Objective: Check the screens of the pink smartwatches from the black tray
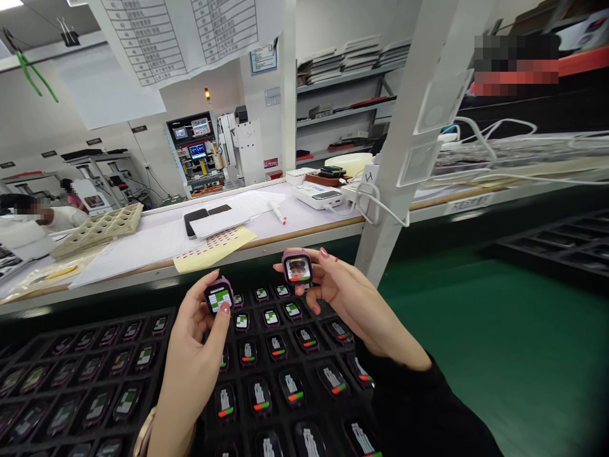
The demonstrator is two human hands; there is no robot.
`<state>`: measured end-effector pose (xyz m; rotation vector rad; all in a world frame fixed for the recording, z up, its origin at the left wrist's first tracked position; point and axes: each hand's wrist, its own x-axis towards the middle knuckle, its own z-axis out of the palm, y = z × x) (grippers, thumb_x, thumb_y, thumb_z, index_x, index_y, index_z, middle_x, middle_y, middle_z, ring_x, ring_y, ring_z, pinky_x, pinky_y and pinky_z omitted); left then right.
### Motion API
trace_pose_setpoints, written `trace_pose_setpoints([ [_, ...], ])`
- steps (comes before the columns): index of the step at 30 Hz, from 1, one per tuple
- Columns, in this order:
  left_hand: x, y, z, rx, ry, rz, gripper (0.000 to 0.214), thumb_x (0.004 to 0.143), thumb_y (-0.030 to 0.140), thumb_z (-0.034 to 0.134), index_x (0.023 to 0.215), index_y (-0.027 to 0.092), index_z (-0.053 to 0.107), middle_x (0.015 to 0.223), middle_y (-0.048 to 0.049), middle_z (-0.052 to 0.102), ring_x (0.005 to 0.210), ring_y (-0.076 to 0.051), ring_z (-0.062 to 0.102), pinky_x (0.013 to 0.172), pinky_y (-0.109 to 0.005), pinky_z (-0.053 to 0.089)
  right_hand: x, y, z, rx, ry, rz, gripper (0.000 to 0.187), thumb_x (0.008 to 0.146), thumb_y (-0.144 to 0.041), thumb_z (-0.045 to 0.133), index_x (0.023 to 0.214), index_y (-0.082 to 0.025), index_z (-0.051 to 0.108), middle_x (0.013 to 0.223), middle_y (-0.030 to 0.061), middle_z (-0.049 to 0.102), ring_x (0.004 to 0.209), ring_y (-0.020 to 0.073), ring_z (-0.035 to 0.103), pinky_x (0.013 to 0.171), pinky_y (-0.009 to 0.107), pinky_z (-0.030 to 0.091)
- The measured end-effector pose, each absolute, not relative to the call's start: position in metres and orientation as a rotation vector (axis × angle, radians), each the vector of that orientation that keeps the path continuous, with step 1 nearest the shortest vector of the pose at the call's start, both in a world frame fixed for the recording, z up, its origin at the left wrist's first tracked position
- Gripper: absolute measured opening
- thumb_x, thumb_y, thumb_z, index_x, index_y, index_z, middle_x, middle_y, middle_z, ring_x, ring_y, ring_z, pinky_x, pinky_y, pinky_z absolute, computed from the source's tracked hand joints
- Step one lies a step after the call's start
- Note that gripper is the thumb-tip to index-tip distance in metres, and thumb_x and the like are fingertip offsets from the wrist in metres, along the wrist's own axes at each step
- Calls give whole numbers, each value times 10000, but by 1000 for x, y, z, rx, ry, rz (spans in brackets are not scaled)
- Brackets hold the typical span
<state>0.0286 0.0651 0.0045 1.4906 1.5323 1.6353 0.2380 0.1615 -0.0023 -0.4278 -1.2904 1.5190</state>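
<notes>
My left hand (202,324) grips a purple smartwatch (219,297), its thumb on the screen, which shows white and green blocks. To the right, my right hand (349,295) holds a second purple smartwatch (298,269) by its edges between thumb and fingers. That screen displays a picture with a green and red strip along the bottom. Both watches are held above a black tray (280,374) whose compartments hold several lit smartwatches. Some of these screens are white and green; others are dark with red and green bars.
Another black tray (80,381) of watches lies at the left. Behind stands a bench with papers (143,247), a dark phone (195,222), a marker (277,213) and a white device (318,195). A white post (404,146) rises at the right. A person (66,216) sits far left.
</notes>
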Motion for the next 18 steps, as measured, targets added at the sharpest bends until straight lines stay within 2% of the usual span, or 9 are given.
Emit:
trace_pose_setpoints([
  [9,28,66,4,1486,1527,1640,396,920,404,633,1309,364,568,1315,15,625,1119,-118,616,910,-162,515,239,163,-5,-419,-1303,1505,418,1011,-523,592,1224,-178,693,1121,144,702,724,175,588,471,182,479],
  [18,29,66,4,1492,1533,1632,394,926,396,628,1313,362,567,1313,12,630,1122,-124,620,914,-173,517,237,159,-3,-407,-1301,1493,354,973,-479,685,1213,-221,714,1112,118,706,703,153,581,480,167,487],
])
